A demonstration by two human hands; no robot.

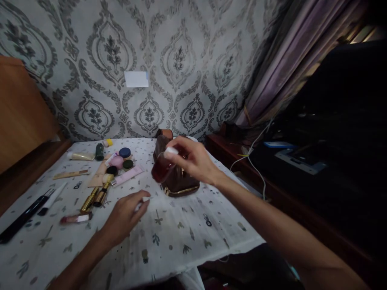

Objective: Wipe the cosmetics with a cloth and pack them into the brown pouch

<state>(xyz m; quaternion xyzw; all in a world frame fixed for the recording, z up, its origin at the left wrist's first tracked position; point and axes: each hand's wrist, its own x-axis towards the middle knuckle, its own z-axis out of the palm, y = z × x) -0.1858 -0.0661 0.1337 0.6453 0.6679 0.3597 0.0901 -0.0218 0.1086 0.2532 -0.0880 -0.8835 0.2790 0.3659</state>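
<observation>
Held by its white cap, a small bottle (162, 167) of dark red liquid hangs tilted from my right hand (193, 159). Behind and below it, a brown bag (184, 187) with a gold zipper sits on the table, partly covered by that hand. My left hand (128, 211) is low over the cloth in front of the bag, its fingers curled. Something small and whitish shows between its thumb and fingers; I cannot make out what it is. Left of it lie gold tubes (101, 195) and a lip gloss tube (76, 218).
Several cosmetics lie at the left, among them a pink tube (128, 175), a blue-lidded jar (124, 152) and a cream tube (81, 156). Brushes (52, 199) and a comb (71, 174) are farther left. A white cable (256, 171) hangs beyond the table's right edge.
</observation>
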